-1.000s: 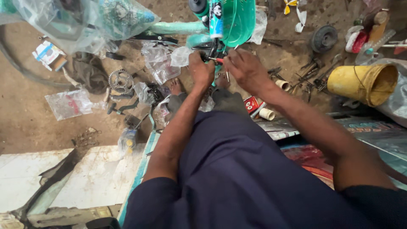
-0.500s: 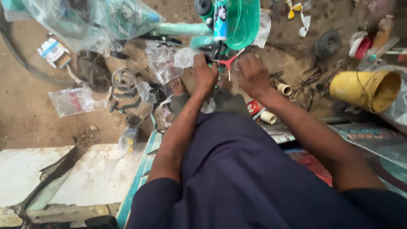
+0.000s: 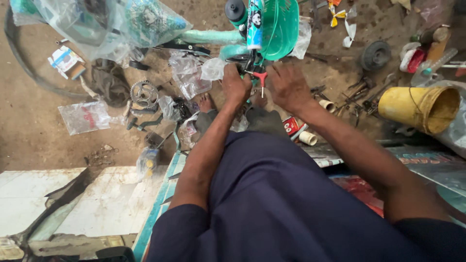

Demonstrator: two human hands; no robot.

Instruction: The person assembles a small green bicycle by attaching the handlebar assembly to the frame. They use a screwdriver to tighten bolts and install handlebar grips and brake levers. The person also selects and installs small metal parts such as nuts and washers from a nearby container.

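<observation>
A small teal bicycle frame, partly wrapped in clear plastic, lies on the dirt floor in front of me. My left hand grips a part of the frame just below its green front piece. A red-handled T-shaped tool sticks out between my hands. My right hand is right beside the tool, fingers curled toward it; whether it holds the handle I cannot tell. My bare foot rests on the ground below the hands.
A chainring, black cloth, plastic bags, a small box and loose parts lie at left. A yellow bucket, a black wheel part, tools and tape rolls lie at right. White slabs sit at lower left.
The red tool handle, hidden under my fingers a second ago, now shows between my hands. My right hand has drawn slightly to the right of it. The view has shifted a little.
</observation>
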